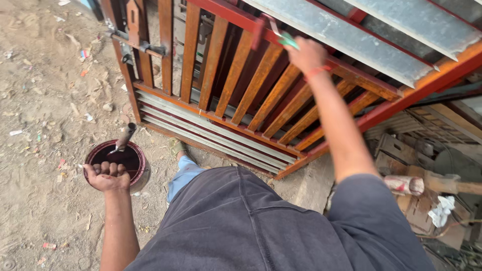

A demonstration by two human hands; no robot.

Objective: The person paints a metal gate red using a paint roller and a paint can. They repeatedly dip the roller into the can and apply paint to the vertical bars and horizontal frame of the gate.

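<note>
A: Status check. Left hand [105,175], lower left of frame?

B: Fist closed over the near rim of the paint can [116,163]. Grip pressed together; looks like it's clamped on rim or handle, can't tell which. Can sits on the dirt ground [45,100], dark red-brown paint inside.

A: Anything in the can?

B: Stick or brush handle [124,138] leaning out over the far rim, tilted up and right. No hand on it.

A: Right hand [305,54]?

B: Raised at upper centre, arm stretched out. Grip pinching a brush [275,31] with a green ferrule; the tip sits against the red top rail of the gate [241,95].

A: Gate state?

B: Metal frame, slanted slats in orange-brown, red outer frame, grey corrugated panels above and along the bottom. Slats look coated. Can't tell wet from dry.

A: Step in hand?

B: My read: painting the upper rail, can kept steady below.

A: Next move needs?

B: Judging by reach, the brush arm is near full stretch. Going further along the rail calls for shifting the body, or a trip down to the can to reload. Can is well apart from the brush, so drips across the slats are the risk.

A: Clutter?

B: Wooden mallet [432,183] and scrap at lower right, litter on the ground at left.
</note>
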